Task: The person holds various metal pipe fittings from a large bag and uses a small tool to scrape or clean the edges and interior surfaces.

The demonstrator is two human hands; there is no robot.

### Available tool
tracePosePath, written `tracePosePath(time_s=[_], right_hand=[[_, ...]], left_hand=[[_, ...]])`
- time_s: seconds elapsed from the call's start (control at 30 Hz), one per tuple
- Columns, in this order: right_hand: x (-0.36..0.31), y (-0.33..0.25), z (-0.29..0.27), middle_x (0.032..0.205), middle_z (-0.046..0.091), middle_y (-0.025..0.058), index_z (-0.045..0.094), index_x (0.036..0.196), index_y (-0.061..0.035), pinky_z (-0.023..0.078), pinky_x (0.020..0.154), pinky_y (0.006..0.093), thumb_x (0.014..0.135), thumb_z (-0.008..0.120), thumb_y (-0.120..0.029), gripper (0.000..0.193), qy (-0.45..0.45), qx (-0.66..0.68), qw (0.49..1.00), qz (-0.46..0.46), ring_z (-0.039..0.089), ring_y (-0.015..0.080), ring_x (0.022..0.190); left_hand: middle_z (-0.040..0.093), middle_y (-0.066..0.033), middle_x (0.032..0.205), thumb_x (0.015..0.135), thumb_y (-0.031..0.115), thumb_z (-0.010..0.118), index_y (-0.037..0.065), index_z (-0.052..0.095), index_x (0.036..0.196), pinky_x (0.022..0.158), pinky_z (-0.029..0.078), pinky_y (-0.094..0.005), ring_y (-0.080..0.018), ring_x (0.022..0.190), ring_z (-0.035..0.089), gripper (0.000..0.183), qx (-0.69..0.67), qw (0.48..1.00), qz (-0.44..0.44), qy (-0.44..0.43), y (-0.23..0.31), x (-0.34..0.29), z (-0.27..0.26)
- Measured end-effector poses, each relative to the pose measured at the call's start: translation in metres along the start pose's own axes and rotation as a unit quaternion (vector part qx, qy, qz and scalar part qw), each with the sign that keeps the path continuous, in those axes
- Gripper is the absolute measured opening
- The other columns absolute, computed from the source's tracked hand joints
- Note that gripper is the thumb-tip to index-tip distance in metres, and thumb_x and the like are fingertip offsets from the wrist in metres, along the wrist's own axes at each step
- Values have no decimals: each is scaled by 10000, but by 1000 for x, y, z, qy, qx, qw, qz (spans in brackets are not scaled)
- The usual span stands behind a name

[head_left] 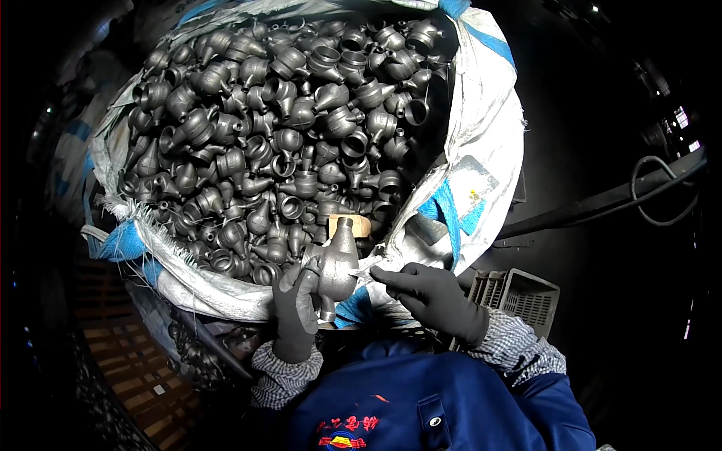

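My left hand (295, 304), in a dark grey glove, grips a grey metal casting (340, 263) with a bulbous body and a narrow neck pointing away from me. The casting is held over the near rim of a large white woven bag (485, 124). Just right of it is my right hand (436, 301), also gloved, with its fingers closed together and their tips toward the casting's side. A thin pale bit shows at those fingertips, too small to name. Inside the bag lies a heap of similar castings (301, 113), with a piece of brown cardboard (350, 225) near the held one.
Blue straps (451, 218) hang over the bag's rim. A grey plastic crate (530, 304) stands at the right, below a dark metal bar (587, 207) with a looped cable. At the lower left is a brown slatted crate or pallet (139, 361).
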State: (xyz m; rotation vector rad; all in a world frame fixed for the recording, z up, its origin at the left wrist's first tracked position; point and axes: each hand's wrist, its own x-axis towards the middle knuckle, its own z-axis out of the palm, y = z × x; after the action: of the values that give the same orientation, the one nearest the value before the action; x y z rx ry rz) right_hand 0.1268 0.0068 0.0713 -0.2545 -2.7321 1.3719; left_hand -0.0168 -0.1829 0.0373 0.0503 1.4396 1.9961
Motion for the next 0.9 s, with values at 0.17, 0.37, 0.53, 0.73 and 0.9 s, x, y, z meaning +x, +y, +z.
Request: tracePosePath(time_s=[0.17, 0.37, 0.53, 0.73, 0.9], right_hand=[[-7, -5, -4, 790, 594, 80, 586, 1297, -245, 498, 611, 352, 811, 639, -81, 516, -28, -131, 990, -34, 622, 245, 679], [-6, 7, -1, 790, 598, 80, 584, 1302, -248, 495, 607, 352, 818, 633, -79, 516, 19, -36, 999, -20, 621, 248, 676], [-8, 3, -4, 802, 613, 84, 593, 1296, -249, 498, 618, 346, 842, 634, -95, 481, -23, -50, 998, -34, 623, 237, 671], [-7, 4, -8, 826, 628, 91, 594, 1297, -242, 505, 641, 335, 869, 630, -118, 448, -35, -1, 999, 16, 639, 237, 703], [-8, 6, -7, 850, 640, 100, 585, 1311, -230, 507, 663, 336, 879, 625, -126, 446, -44, 2, 999, 3, 645, 242, 723]], left_hand=[[650, -51, 974, 932, 138, 624, -12, 651, 1057, 795, 512, -265, -125, 875, 628, 197, -2, 1000, 4, 3, 0, -1, 0], [578, -30, 753, 937, 111, 591, -5, 628, 937, 517, 438, -219, -104, 574, 551, 121, 31, 999, 17, 38, -6, -1, 4], [523, -12, 633, 942, 98, 572, -7, 619, 867, 373, 388, -195, -89, 410, 484, 137, 49, 996, 32, 64, -7, 0, 8], [560, -27, 632, 946, 103, 558, -28, 622, 878, 372, 393, -203, -89, 414, 505, 161, 44, 998, 37, 36, -3, -1, 10], [582, -43, 671, 940, 101, 559, -28, 616, 946, 442, 422, -222, -101, 476, 528, 140, 8, 997, 73, 39, -8, 0, 11]])
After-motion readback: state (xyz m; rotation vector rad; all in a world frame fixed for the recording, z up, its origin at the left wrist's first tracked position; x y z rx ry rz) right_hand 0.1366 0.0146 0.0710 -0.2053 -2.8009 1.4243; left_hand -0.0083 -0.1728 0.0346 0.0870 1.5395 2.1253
